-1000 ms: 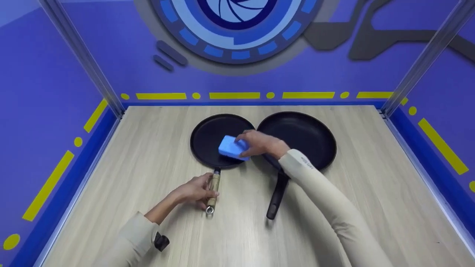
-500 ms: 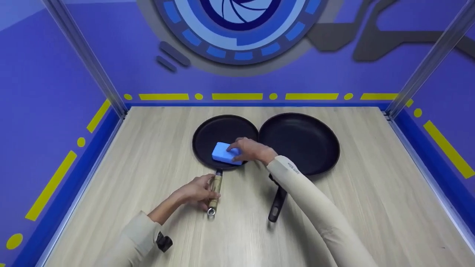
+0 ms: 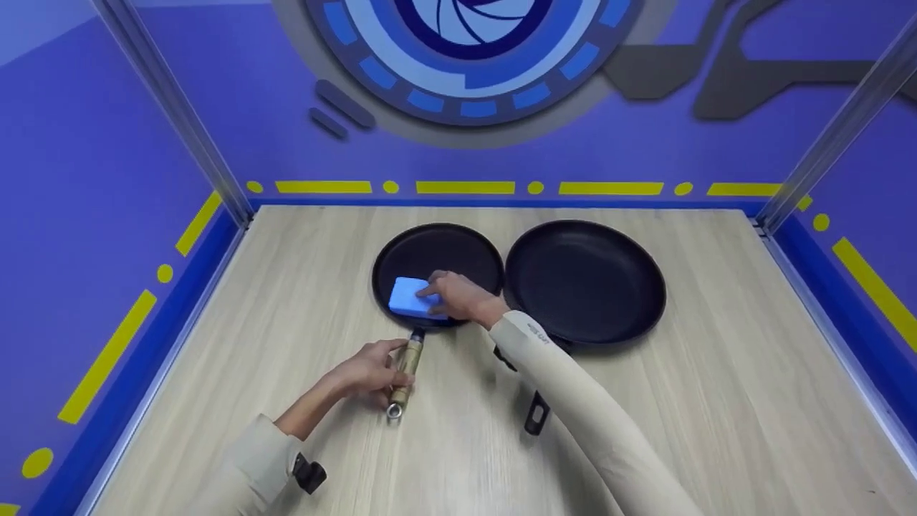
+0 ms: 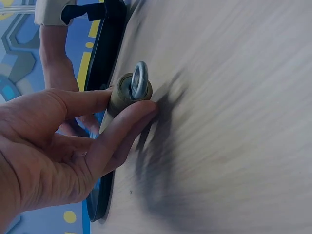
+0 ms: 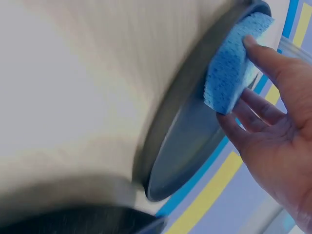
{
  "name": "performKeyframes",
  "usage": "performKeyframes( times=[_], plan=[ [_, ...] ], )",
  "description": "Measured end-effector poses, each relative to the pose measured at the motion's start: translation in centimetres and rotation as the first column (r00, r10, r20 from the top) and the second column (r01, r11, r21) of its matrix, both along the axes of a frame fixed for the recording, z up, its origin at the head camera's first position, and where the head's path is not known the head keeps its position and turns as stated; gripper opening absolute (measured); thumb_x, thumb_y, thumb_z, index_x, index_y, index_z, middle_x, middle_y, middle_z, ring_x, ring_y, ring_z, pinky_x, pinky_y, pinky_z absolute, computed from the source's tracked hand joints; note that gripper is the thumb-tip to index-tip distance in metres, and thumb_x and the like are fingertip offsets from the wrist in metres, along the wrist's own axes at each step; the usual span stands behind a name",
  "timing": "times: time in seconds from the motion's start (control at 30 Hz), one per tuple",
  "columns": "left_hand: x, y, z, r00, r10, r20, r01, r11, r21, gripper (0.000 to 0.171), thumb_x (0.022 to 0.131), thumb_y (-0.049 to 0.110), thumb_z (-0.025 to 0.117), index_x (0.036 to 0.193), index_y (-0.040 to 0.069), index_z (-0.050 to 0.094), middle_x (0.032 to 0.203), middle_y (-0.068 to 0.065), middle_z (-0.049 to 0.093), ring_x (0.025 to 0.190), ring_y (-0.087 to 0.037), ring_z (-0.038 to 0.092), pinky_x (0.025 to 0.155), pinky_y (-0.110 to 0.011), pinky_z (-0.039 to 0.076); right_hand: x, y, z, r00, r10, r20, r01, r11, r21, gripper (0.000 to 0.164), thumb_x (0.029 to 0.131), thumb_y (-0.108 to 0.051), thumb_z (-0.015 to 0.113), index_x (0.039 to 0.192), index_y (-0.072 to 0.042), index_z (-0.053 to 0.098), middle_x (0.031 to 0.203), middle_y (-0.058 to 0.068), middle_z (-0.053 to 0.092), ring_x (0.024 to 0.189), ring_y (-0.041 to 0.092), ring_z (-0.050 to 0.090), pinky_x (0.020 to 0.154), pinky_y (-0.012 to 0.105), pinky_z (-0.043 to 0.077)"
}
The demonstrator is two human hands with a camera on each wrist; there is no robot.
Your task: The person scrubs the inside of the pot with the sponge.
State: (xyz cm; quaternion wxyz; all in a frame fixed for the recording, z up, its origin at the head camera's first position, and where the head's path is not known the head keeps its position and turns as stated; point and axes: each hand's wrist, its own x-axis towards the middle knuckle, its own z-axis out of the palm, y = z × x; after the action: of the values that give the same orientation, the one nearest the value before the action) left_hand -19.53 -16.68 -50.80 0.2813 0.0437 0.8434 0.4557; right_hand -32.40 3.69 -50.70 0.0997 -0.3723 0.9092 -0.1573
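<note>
A flat round black pan (image 3: 437, 251) lies on the table with its wood-coloured handle (image 3: 408, 364) toward me. My left hand (image 3: 369, 371) grips that handle, fingers and thumb about it; the metal ring (image 4: 140, 80) at its end shows in the left wrist view. In my right hand (image 3: 462, 294) is a blue sponge (image 3: 412, 297), pinched between thumb and fingers over the near left part of the pan. The right wrist view has the sponge (image 5: 231, 63) tilted against the pan's inner surface (image 5: 187, 141).
A larger, deeper black frying pan (image 3: 587, 279) stands close to the right of the flat pan. Its black handle (image 3: 536, 416) points toward me, partly behind my right sleeve (image 3: 573, 401). Blue printed walls (image 3: 473, 154) enclose the wooden table (image 3: 301, 279).
My right hand has carried the sponge leftward and slightly nearer across the flat pan. My left hand keeps its grip on the handle, whose end has swung a little left.
</note>
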Motion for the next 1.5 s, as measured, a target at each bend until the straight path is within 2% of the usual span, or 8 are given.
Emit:
performKeyframes(
  times=[0.2, 0.43, 0.6, 0.73, 1.03, 1.2, 1.37, 1.5],
  plan=[
    [0.1, 1.0, -0.1, 0.999, 0.011, 0.032, -0.012, 0.999, 0.032, 0.077, 0.093, 0.005, 0.072, 0.157, -0.002, 0.029, 0.082, -0.012, 0.065, 0.053, -0.012, 0.062, 0.049, -0.03, 0.06, 0.0, -0.4, -0.3, 1.0, -0.004, 0.026, 0.005, 1.0, -0.016, 0.043, 0.096, -0.014, 0.073, 0.138, -0.012, 0.064, 0.145, 0.02, 0.055, 0.132, 0.035, 0.057, 0.111, 0.043, 0.052],
    [-0.3, 0.0, 0.1, 0.998, 0.042, 0.037, -0.043, 0.999, 0.02, 0.08, 0.094, 0.008, 0.073, 0.159, -0.001, 0.027, 0.089, -0.013, 0.062, 0.055, -0.013, 0.063, 0.05, -0.03, 0.06, -0.4, -1.4, -0.1, 1.0, 0.02, -0.022, -0.021, 1.0, -0.004, 0.043, 0.097, -0.015, 0.072, 0.139, -0.014, 0.064, 0.145, 0.02, 0.056, 0.133, 0.035, 0.057, 0.111, 0.043, 0.052],
    [-0.8, -0.7, 0.1, 0.998, 0.011, 0.068, -0.013, 0.999, 0.031, 0.081, 0.097, 0.009, 0.07, 0.16, -0.001, 0.02, 0.093, -0.014, 0.062, 0.056, -0.013, 0.065, 0.054, -0.03, 0.062, -0.4, -1.7, 0.1, 0.993, 0.075, -0.088, -0.069, 0.995, 0.065, 0.043, 0.097, -0.018, 0.072, 0.139, -0.014, 0.064, 0.141, 0.021, 0.059, 0.128, 0.036, 0.06, 0.107, 0.045, 0.054],
    [-1.3, -1.2, 0.2, 0.995, -0.035, 0.09, 0.031, 0.999, 0.043, 0.084, 0.098, 0.01, 0.068, 0.161, -0.002, 0.015, 0.092, -0.013, 0.063, 0.057, -0.012, 0.065, 0.056, -0.03, 0.063, -0.5, -2.0, 0.1, 0.994, 0.062, -0.094, -0.055, 0.996, 0.077, 0.043, 0.095, -0.021, 0.074, 0.137, -0.015, 0.065, 0.138, 0.018, 0.06, 0.126, 0.035, 0.06, 0.107, 0.047, 0.054],
    [-1.9, -0.8, 0.5, 0.996, -0.048, 0.077, 0.047, 0.999, 0.012, 0.085, 0.097, 0.011, 0.07, 0.161, -0.002, 0.016, 0.09, -0.012, 0.064, 0.056, -0.011, 0.064, 0.057, -0.031, 0.064, -2.1, -3.0, -0.4, 0.996, 0.049, -0.072, -0.048, 0.999, 0.019, 0.047, 0.098, -0.028, 0.071, 0.144, -0.023, 0.059, 0.145, 0.02, 0.054, 0.133, 0.036, 0.052, 0.113, 0.051, 0.047],
    [-1.5, 0.2, 0.0, 0.996, -0.08, 0.045, 0.079, 0.996, 0.036, 0.083, 0.096, 0.011, 0.071, 0.16, -0.002, 0.02, 0.089, -0.013, 0.066, 0.057, -0.013, 0.065, 0.057, -0.033, 0.064, -3.2, -3.5, -0.8, 0.999, -0.007, -0.054, 0.009, 0.999, 0.036, 0.047, 0.1, -0.032, 0.068, 0.145, -0.024, 0.058, 0.148, 0.019, 0.051, 0.136, 0.037, 0.048, 0.118, 0.055, 0.042],
    [-0.7, 0.3, -0.2, 0.997, -0.076, 0.015, 0.076, 0.996, 0.045, 0.083, 0.095, 0.011, 0.073, 0.16, -0.003, 0.022, 0.087, -0.013, 0.067, 0.058, -0.013, 0.065, 0.055, -0.033, 0.063, -4.4, -4.7, -1.4, 0.99, -0.031, -0.138, 0.046, 0.993, 0.108, 0.047, 0.101, -0.037, 0.065, 0.146, -0.029, 0.056, 0.148, 0.016, 0.05, 0.137, 0.035, 0.048, 0.118, 0.053, 0.044],
    [-0.2, -0.1, -0.2, 0.996, -0.091, 0.016, 0.09, 0.993, 0.072, 0.082, 0.095, 0.011, 0.073, 0.159, -0.003, 0.023, 0.087, -0.011, 0.066, 0.059, -0.012, 0.065, 0.054, -0.033, 0.063, -5.5, -5.4, -1.7, 0.983, -0.001, -0.186, 0.035, 0.983, 0.178, 0.049, 0.103, -0.039, 0.062, 0.149, -0.029, 0.052, 0.15, 0.018, 0.049, 0.137, 0.036, 0.048, 0.116, 0.051, 0.046]
  ],
)
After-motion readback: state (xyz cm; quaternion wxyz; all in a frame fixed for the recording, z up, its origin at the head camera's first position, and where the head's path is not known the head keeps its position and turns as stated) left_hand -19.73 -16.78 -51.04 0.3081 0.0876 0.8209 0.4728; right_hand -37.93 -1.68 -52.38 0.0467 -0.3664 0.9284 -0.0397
